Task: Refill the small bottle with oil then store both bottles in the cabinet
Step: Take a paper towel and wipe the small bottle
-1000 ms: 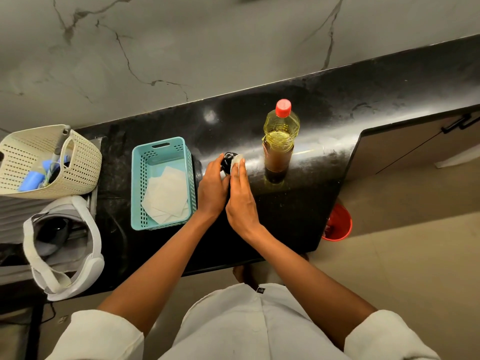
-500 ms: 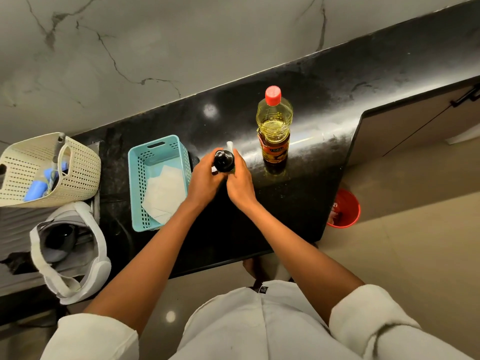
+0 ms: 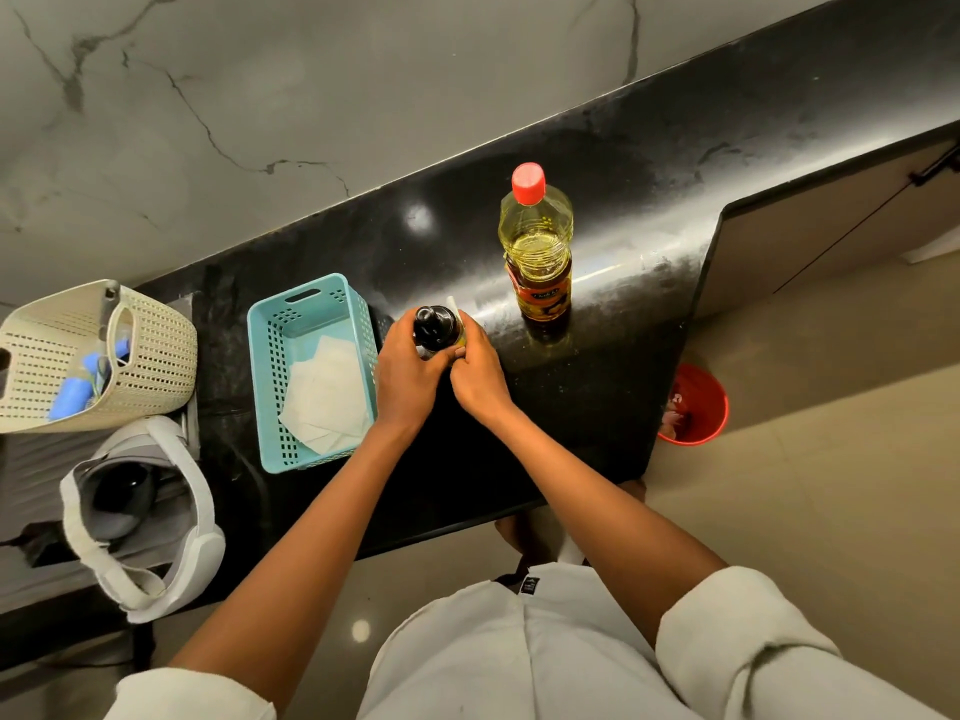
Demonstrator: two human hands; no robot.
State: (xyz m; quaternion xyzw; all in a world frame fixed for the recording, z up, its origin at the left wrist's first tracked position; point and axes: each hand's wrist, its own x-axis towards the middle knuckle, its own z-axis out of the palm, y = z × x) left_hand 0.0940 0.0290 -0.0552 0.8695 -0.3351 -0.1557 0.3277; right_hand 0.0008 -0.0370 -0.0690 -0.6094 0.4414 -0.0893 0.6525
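Since half a second ago, hardly shifted: both hands still wrapped around the small bottle (image 3: 437,328), the white scrap behind its cap still poking up, the right hand drawn a touch lower on the bottle's side. A second ago, right fingers stretched up past the cap; now curled lower.

Nearest, pale rolled sleeves and bare forearms reaching forward over the black counter (image 3: 597,407). Left hand (image 3: 410,374) closed around the small bottle's left side, thumb up beside the black cap. Right hand (image 3: 480,379) closed on the bottle's right side, fingertips touching the left hand's below the cap. Small bottle upright on the counter between the two hands, black cap on; body mostly hidden by fingers, oil level impossible to tell.

Just left of the hands, a teal basket (image 3: 270,387) with white paper sheets (image 3: 327,392) lying inside. Further left, a cream basket (image 3: 156,356) holding something blue, and below it a white and grey headset (image 3: 200,543).

Beyond the hands and to the right, apart from them, the large oil bottle (image 3: 537,252) standing upright on the counter, red cap on, yellow oil inside. Down on the floor to the right, a red bucket (image 3: 698,402). Farthest back, a grey marbled wall (image 3: 311,96).
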